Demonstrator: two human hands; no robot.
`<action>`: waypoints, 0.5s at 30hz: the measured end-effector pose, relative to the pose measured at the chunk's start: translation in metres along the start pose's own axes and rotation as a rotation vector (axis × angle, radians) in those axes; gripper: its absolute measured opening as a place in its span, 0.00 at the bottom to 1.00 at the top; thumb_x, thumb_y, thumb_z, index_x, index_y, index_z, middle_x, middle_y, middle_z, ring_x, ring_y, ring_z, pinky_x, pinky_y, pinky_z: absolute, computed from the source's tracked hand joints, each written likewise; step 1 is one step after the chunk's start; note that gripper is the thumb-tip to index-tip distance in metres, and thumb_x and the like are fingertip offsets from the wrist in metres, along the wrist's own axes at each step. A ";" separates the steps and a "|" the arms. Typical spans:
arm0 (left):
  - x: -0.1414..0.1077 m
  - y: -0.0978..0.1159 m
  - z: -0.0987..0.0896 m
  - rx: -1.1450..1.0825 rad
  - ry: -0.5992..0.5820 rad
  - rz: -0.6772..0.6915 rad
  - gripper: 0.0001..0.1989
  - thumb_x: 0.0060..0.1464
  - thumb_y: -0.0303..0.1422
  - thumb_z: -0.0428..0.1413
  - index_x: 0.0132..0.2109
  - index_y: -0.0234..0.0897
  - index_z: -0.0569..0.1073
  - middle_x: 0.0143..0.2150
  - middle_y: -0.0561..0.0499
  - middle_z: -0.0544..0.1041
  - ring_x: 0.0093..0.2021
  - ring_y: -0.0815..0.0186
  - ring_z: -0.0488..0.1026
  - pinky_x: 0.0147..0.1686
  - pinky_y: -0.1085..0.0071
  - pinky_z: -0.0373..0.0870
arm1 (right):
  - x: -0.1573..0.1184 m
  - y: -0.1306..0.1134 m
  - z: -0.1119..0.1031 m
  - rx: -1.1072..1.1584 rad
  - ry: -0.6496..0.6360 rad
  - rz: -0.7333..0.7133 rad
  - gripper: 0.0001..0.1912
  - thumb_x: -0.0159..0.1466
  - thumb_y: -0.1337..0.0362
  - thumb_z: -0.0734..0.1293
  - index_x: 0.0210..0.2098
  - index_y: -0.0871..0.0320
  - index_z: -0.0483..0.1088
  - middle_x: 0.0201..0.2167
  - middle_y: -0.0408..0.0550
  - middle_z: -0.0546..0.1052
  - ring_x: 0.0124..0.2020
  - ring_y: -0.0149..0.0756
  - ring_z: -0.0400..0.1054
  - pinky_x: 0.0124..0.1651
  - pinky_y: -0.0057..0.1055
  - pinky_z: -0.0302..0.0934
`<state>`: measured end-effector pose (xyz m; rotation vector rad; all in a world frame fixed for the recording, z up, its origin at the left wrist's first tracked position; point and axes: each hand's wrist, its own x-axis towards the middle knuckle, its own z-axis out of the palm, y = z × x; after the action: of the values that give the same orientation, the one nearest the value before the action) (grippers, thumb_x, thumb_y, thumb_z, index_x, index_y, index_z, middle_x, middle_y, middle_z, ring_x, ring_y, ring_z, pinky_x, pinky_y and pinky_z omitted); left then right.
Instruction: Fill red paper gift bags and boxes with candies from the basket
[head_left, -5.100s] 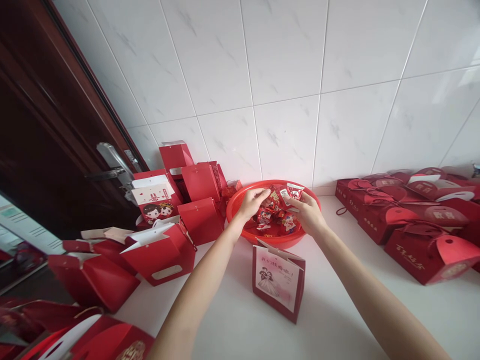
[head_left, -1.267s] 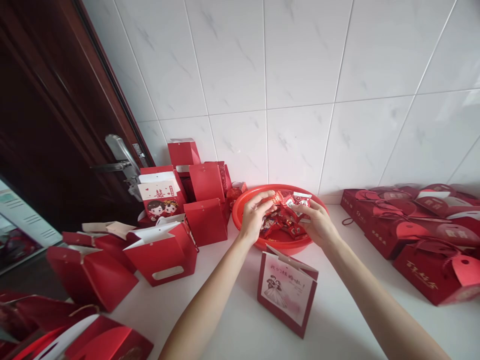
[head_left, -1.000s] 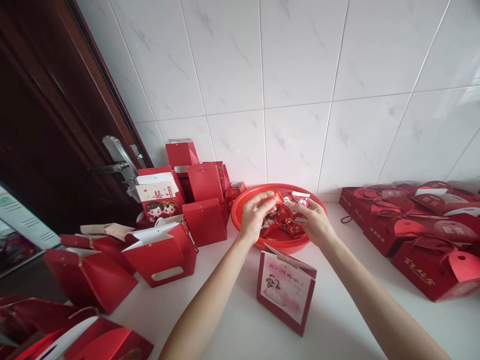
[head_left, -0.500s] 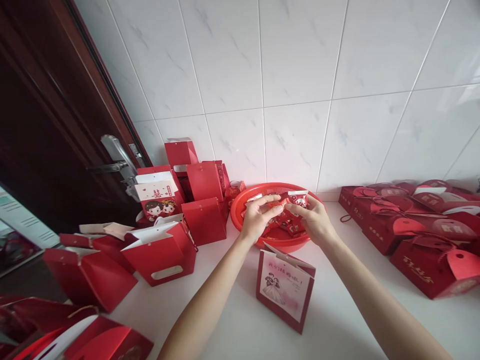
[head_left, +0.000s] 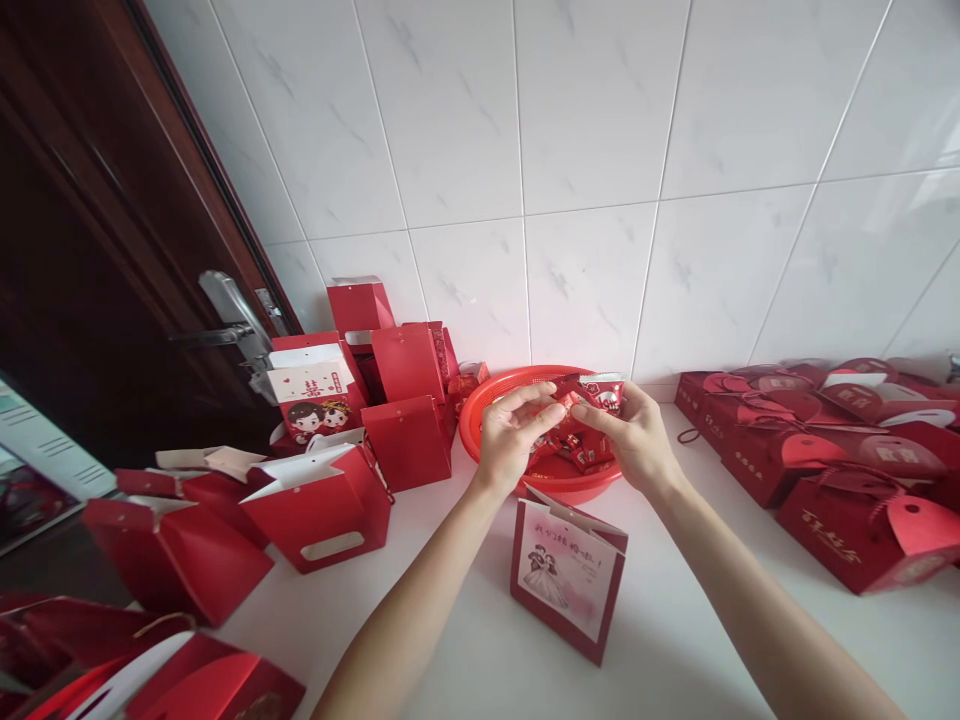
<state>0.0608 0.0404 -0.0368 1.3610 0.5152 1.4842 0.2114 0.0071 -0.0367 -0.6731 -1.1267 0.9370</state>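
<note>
Over the red plastic basket (head_left: 474,440), my two hands are close together with fingertips almost meeting. My left hand (head_left: 511,435) is closed in a pinch on a small orange-red wrapped candy (head_left: 568,404). In my right hand (head_left: 641,435) is a red-and-white candy packet (head_left: 606,391), gripped between thumb and fingers. Several more red wrapped candies (head_left: 589,450) lie in the basket below, partly hidden by the hands. Between my forearms a red gift box (head_left: 568,578) with a picture of a couple stands on the white table, its top flaps apart.
Red gift boxes (head_left: 315,515) with raised flaps crowd the left side, several deep. At right stand rows of closed red boxes (head_left: 847,530) with ribbon loops. A tiled wall (head_left: 465,120) rises behind, and a dark door (head_left: 97,200) with a metal handle is at left.
The red-and-white packet has turned and shifted slightly right with my right hand, showing more of its printed face. My left fingers stay at the orange-red candy. The gift box remains in place.
</note>
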 end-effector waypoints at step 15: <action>-0.009 0.025 0.004 0.146 -0.090 0.020 0.18 0.48 0.42 0.69 0.44 0.37 0.81 0.42 0.46 0.83 0.41 0.59 0.82 0.41 0.64 0.81 | -0.007 -0.023 0.006 -0.093 0.143 -0.115 0.17 0.51 0.58 0.80 0.37 0.55 0.76 0.33 0.44 0.82 0.32 0.38 0.76 0.38 0.36 0.72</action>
<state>0.0530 0.0212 -0.0191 1.5438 0.5631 1.4161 0.2114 -0.0095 -0.0188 -0.7316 -1.0753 0.7307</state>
